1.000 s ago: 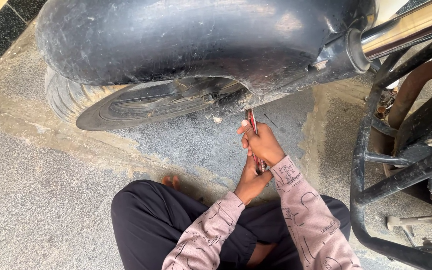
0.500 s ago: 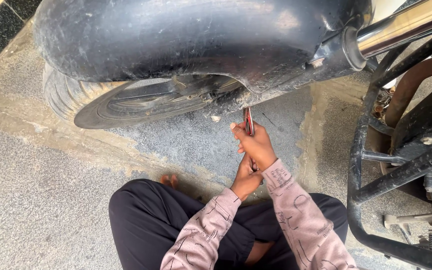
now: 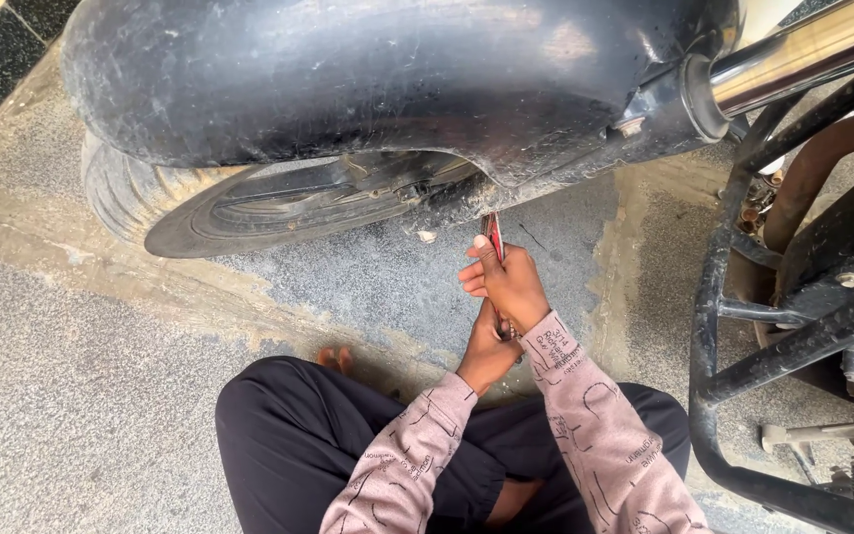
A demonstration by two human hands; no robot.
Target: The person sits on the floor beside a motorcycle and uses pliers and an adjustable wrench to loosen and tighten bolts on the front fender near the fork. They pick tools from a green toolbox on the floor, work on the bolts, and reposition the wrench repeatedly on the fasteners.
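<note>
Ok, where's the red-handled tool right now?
In the head view, just right of centre, the red-handled tool is gripped by both the right hand and the left hand, its tip up against the lower edge of the black mudguard, beside the tyre.

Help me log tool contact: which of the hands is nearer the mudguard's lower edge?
Right. The right hand grips the red-handled tool just below the mudguard edge; the left hand sits lower, near the tool's end.
</note>
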